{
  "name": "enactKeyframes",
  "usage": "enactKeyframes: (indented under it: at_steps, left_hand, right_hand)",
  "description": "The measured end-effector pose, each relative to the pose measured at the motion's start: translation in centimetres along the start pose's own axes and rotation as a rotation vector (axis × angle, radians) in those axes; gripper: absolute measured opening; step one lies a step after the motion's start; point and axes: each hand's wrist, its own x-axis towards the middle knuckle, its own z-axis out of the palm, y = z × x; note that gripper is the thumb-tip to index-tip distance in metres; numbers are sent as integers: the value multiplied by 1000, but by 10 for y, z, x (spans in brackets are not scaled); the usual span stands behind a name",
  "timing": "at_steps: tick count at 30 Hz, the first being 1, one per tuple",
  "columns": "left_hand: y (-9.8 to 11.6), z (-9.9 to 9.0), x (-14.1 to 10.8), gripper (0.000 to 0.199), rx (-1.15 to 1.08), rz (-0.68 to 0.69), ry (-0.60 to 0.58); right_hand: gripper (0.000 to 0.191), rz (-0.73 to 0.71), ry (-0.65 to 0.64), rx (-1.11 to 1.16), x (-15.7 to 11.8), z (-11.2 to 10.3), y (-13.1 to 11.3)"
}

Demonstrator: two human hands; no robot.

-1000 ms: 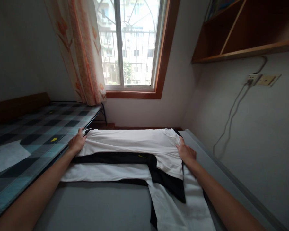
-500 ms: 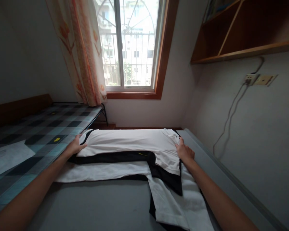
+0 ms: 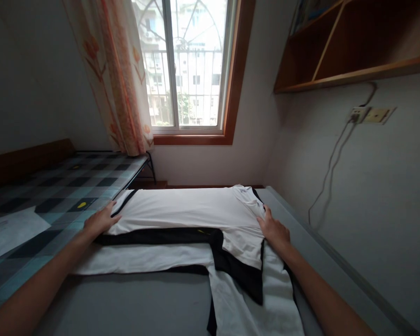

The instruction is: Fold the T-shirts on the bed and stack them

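Note:
A white and black garment (image 3: 182,205) lies spread across a grey surface (image 3: 136,303), partly folded over itself, with a black band along its middle and a sleeve reaching toward the lower right. My left hand (image 3: 101,219) is closed on the garment's left edge, thumb and fingers pinching the cloth. At the opposite edge, near the collar, my right hand (image 3: 273,228) grips the fabric. Some wrinkles show in the cloth beside my right hand.
A checked mattress (image 3: 101,179) on a metal frame is at the left, with a white paper (image 3: 14,231) on it. Behind are a curtain (image 3: 121,84) and a window (image 3: 196,84). Wooden shelves (image 3: 322,77) and a socket with cables (image 3: 360,114) are on the right wall.
Both hands have come slightly nearer and lower, the left one also farther left. The garment's folded upper part has shifted toward me with them, and the view has moved a little.

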Motion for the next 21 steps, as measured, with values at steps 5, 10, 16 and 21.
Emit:
enactKeyframes:
  at_steps: [5, 10, 16, 21]
  left_hand:
    - [23, -7, -21, 63, 256, 77, 142]
    - [58, 6, -17, 50, 94, 190, 146]
    - [132, 39, -12, 42, -203, 337, 108]
    - [168, 45, -4, 41, -221, 464, 93]
  right_hand:
    - [60, -22, 28, -13, 0, 2, -1]
    - [57, -73, 160, -33, 1, 3, 1]
    - [45, -381, 387, -74, 12, 0, -21]
    - [40, -819, 182, 16, 32, 18, -70]
